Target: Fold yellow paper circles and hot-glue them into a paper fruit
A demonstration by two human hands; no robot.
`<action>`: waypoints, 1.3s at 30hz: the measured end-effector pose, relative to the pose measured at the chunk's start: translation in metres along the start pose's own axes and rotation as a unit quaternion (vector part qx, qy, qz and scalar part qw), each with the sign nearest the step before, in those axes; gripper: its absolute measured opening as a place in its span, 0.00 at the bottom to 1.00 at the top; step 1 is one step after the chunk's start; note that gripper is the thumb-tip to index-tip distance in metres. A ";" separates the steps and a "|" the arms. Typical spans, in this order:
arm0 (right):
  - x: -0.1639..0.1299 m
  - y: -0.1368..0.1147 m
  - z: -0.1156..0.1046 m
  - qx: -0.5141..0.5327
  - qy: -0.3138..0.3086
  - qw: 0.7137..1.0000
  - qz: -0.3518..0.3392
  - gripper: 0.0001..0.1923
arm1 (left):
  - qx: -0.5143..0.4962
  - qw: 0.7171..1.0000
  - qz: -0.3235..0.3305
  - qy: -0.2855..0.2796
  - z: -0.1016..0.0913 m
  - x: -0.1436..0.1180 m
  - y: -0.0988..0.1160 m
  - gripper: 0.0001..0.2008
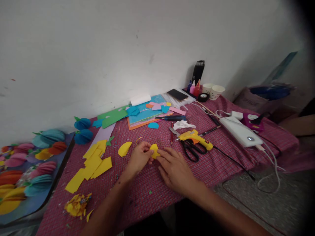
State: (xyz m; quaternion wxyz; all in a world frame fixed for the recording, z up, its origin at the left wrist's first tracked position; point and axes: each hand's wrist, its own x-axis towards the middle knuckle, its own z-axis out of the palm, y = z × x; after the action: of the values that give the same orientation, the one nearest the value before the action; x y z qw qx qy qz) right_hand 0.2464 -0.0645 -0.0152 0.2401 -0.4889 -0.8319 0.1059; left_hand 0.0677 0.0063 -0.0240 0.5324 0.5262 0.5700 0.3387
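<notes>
A yellow plastic glue gun (195, 137) is laid beside black-handled scissors (193, 151) on the red checked cloth of the counter (152, 183). Two white paper cups (213, 90) and a black metal flask (198, 72) are stood near the wall.

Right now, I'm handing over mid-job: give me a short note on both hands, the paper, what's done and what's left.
Left hand and right hand both pinch one small yellow paper piece over the checked cloth.
Cut yellow half-round lies just left; yellow strips further left.
Glue gun and scissors lie to the right, untouched.
Done: finished paper fruits far left. Left: the held piece looks unfinished.
</notes>
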 end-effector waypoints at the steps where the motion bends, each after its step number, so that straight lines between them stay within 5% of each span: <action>1: 0.003 0.000 0.000 -0.006 -0.010 1.000 -0.007 0.21 | 0.000 1.000 -0.001 -0.001 0.000 0.000 0.000 0.08; 18: 0.005 0.001 0.009 -0.021 -0.046 0.999 -0.021 0.23 | -0.016 1.000 0.013 -0.002 -0.005 -0.004 -0.002 0.10; 24: 0.005 0.001 0.010 -0.018 -0.048 0.998 -0.024 0.22 | 0.056 0.997 0.042 0.028 -0.015 -0.006 -0.003 0.08; 26: 0.005 0.001 0.011 -0.017 -0.047 0.998 -0.025 0.23 | 0.148 0.981 0.118 0.028 -0.018 -0.007 -0.003 0.08; 29: 0.005 0.002 0.012 -0.022 -0.050 0.998 -0.031 0.24 | 0.313 0.917 0.248 0.015 -0.022 -0.009 -0.001 0.08; 32: 0.004 0.003 0.014 -0.026 -0.053 0.998 -0.033 0.24 | 0.384 0.871 0.307 -0.024 -0.026 -0.011 0.001 0.08; 39: 0.004 0.003 0.014 -0.029 -0.055 0.998 -0.033 0.24 | 0.380 0.862 0.332 -0.052 -0.033 -0.010 0.001 0.14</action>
State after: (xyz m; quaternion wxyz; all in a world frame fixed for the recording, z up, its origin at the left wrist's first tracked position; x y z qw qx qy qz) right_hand 0.2405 -0.0588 -0.0275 0.1831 -0.4615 -0.8622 0.1006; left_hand 0.0350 0.0025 -0.0134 0.1758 0.8627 0.4173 0.2250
